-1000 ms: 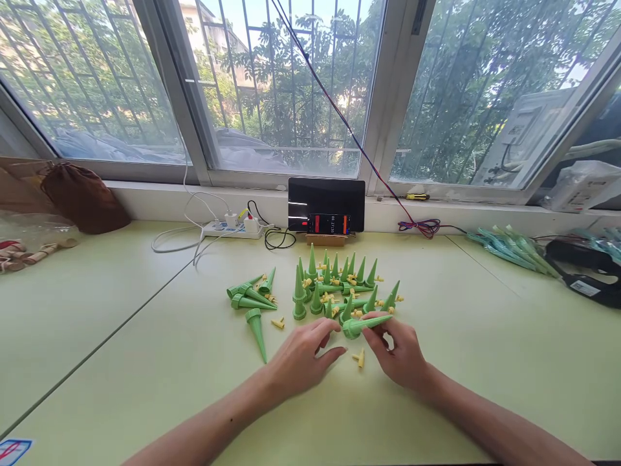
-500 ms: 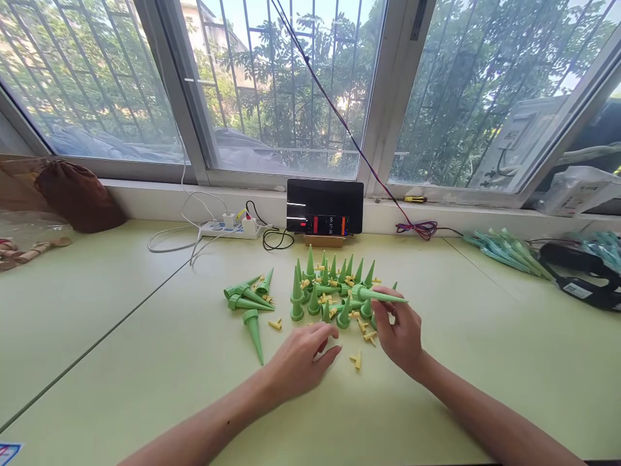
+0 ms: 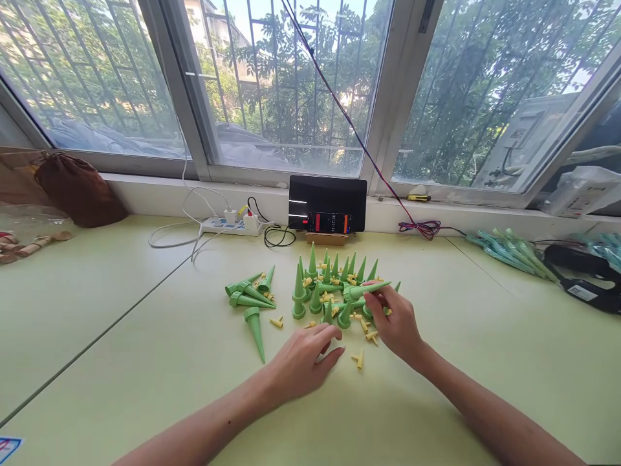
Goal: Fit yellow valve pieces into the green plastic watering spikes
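My right hand pinches a green plastic cone spike and holds it lying sideways, tip to the right, just above a cluster of upright green cones. My left hand rests on the table in front of the cluster, fingers loosely curled, thumb out, with nothing visible in it. Small yellow connector pieces lie scattered between my hands and among the cones. A few more green cones lie flat to the left, one long cone apart from them.
A phone on a stand leans before a dark screen at the window sill. A power strip with cables sits left of it. A brown bag is far left, bundled green and teal spikes and a black object far right.
My right hand has lifted the green cone from in front of me and carried it away over the cluster. My left hand has stayed almost in place.
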Motion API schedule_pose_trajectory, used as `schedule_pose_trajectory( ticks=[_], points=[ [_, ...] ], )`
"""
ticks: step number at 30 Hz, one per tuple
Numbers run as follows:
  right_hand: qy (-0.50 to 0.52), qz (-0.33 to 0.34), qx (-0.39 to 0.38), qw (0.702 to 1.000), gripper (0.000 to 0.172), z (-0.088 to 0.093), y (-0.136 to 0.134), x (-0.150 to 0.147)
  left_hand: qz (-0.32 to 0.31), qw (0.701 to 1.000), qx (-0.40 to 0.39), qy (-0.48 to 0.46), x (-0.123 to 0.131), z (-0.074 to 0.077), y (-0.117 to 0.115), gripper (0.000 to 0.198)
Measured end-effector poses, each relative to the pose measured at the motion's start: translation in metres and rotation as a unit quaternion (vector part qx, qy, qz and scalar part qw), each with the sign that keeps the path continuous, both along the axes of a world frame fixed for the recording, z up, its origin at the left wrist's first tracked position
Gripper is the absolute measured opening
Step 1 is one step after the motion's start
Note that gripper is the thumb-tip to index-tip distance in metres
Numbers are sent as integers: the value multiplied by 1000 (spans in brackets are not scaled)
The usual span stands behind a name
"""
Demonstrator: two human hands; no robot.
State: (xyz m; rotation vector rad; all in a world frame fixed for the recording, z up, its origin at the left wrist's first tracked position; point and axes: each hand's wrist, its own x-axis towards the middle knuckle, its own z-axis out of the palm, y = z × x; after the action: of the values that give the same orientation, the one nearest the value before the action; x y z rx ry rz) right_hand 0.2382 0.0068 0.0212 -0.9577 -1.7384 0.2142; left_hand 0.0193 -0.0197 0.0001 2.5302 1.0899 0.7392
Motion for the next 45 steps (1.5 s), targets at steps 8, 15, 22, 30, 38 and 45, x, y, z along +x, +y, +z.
schedule_pose_trajectory(
  ticks=[8, 15, 22, 30, 38, 45],
  points=[
    [-16, 12, -17, 1000, 19, 5, -1, 1, -5, 1000, -7, -1, -1, 1, -1, 8],
    [-124, 15, -28, 992, 33, 2, 3, 3, -9, 1000, -4, 6, 0, 0, -1, 9],
    [-160, 32, -41, 986, 30, -3, 1, 1, -12, 1000, 3, 5, 0, 2, -2, 10],
    [-128, 33, -46, 990, 13, -17, 1, -1, -16, 1000, 17, 9, 0, -2, 0, 8],
    [-12, 24, 4, 1000, 23, -26, -20, -6, -39, 999, 30, -2, 1, 1, -2, 8],
    [-127, 20, 80, 988, 12, -41, -39, -6, -93, 992, 86, -13, -3, 4, -5, 21]
  ],
)
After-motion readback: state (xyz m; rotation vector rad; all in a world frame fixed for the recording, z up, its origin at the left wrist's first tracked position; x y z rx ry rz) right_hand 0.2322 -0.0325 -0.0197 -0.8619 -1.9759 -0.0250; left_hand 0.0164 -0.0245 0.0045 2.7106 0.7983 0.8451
